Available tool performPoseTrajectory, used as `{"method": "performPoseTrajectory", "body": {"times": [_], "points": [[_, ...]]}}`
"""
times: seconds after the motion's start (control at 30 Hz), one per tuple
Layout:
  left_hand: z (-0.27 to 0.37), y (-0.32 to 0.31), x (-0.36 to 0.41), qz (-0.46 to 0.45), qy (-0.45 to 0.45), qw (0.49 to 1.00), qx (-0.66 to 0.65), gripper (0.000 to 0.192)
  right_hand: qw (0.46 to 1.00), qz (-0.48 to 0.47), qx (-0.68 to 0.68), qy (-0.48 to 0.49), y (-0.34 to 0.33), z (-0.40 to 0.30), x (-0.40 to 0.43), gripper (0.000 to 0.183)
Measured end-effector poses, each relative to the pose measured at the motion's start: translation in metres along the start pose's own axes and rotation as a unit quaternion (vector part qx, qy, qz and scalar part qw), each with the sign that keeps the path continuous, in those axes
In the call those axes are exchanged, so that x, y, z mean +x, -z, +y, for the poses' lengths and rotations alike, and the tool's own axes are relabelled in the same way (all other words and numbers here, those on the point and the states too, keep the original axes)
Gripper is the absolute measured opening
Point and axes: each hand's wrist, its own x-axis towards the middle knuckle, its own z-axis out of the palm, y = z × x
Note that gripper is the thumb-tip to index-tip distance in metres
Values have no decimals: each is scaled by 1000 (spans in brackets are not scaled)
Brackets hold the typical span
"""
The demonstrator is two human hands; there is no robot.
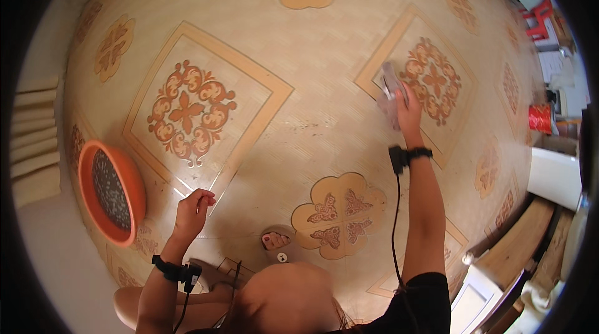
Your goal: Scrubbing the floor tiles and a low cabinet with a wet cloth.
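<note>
My right hand (406,107) is stretched forward over the patterned floor (243,147), gripping a greyish-mauve cloth (389,86). The cloth lies bunched against the floor at the corner of a diamond-shaped motif, and slight blur hides its folds. My left hand (194,205) hovers above the floor near my bent leg, its fingers curled in and nothing visible in them. To its left stands an orange plastic basin (138,193) holding dark grey water (111,189) with whitish foam on top.
Dark smudges (304,124) mark the floor between my hands. My sandalled foot (275,240) is close below. A wall with beige fabric (35,133) runs along the left. Wooden furniture (514,235), a red stool (538,20) and a red container (541,119) line the right. Cables hang from both wrist straps.
</note>
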Motion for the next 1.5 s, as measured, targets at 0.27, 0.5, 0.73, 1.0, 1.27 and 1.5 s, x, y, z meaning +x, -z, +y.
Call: {"method": "performPoseTrajectory", "body": {"times": [0.27,0.5,0.73,1.0,1.27,1.5], "points": [[-16,10,-18,78,59,994,-51,16,975,-105,-137,138,-202,-164,13,31],[-13,34,-23,186,86,970,-127,17,821,-503,-66,263,-290,-326,-246,11],[-1,44,-61,209,108,967,-100,18,797,-449,340,220,-284,-331,-288,23],[-3,19,-56,164,108,972,-130,16,923,-208,296,-130,-184,-191,-14,40],[-23,4,-52,147,121,966,-177,17,978,-85,-74,178,-280,-208,27,38],[-39,11,-48,230,125,931,-256,16,874,-286,107,379,-335,-348,-247,19]]}}
